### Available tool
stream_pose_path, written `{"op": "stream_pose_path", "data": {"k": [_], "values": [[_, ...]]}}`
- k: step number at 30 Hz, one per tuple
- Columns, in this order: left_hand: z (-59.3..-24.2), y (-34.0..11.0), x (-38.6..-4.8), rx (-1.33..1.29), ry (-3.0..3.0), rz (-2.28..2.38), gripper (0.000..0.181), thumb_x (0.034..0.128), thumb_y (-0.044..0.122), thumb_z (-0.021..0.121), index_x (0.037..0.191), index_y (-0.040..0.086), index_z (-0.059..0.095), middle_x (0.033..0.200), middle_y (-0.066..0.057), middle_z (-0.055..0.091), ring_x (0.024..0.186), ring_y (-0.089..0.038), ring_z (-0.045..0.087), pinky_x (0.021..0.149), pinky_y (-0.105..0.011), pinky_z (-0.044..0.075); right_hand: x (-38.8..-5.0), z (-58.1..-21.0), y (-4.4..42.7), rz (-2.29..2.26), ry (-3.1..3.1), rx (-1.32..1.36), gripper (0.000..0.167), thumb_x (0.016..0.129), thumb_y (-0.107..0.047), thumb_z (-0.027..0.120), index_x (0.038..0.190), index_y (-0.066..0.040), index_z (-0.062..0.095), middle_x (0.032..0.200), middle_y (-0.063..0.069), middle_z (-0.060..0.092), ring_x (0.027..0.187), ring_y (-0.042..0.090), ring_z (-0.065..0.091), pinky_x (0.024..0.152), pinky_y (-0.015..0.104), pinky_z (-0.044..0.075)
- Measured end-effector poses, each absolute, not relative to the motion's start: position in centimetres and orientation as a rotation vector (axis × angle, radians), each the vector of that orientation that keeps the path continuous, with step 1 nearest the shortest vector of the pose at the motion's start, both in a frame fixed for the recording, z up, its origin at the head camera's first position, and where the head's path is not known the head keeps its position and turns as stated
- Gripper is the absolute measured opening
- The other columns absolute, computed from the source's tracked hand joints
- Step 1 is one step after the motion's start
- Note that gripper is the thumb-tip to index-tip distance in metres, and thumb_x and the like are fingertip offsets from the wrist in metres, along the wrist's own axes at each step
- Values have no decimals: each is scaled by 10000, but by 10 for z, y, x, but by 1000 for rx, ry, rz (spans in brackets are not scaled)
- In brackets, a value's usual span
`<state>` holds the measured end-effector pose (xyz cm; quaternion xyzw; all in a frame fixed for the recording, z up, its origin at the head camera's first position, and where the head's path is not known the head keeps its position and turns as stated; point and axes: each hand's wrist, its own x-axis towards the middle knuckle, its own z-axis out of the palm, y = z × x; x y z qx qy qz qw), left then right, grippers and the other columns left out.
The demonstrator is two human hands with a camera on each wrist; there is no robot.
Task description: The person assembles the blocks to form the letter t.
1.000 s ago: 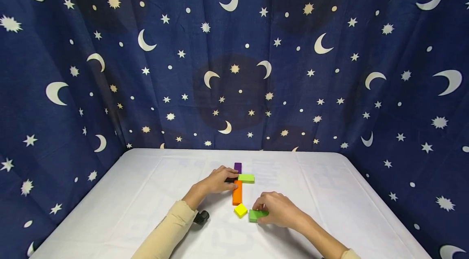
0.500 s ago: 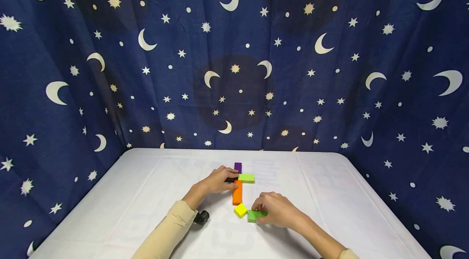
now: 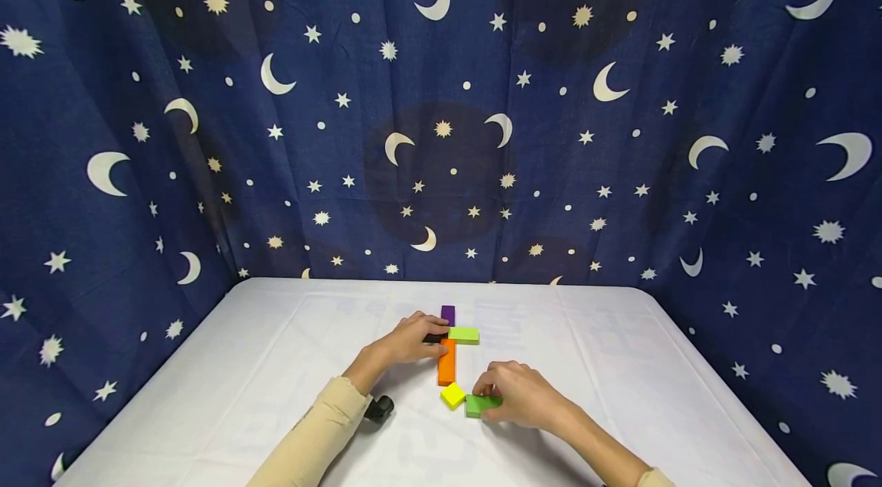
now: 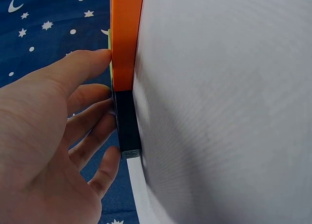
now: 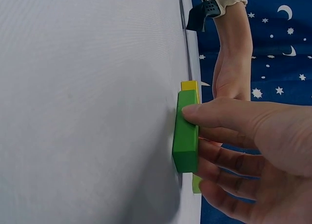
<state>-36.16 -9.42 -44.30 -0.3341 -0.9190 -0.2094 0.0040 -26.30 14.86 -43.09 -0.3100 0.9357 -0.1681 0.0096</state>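
In the head view, my left hand rests over the arrangement of blocks. Its thumb touches the orange block, while the other fingers lie at the black block, which they partly cover in the head view. A purple block and a lime block lie beside the fingertips. My right hand pinches a green block flat on the table, thumb on its near side and fingers on its far side. The green block's left end meets or nearly meets a corner of the yellow block, which sits turned like a diamond below the orange one.
A white cloth covers the table. Behind and at both sides hangs a dark blue curtain with moons and stars. A black wrist device sticks out beneath the left sleeve.
My right hand has slid the green block slightly left, closing the small gap to the yellow block. The left hand has stayed in place.
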Motion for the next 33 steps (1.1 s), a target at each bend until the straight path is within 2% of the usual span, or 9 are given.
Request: {"op": "stream_pose_path", "data": {"k": [33], "values": [[-443, -95, -363, -1067, -2869, -617, 455, 901, 286, 696, 1286, 49, 646, 1384, -88, 597, 1240, -276, 519, 1025, -526, 394, -262, -430, 151, -564, 2900, -975, 290, 736, -278, 852, 1006, -225, 762, 844, -128, 617, 724, 10, 501, 663, 209, 423]]}}
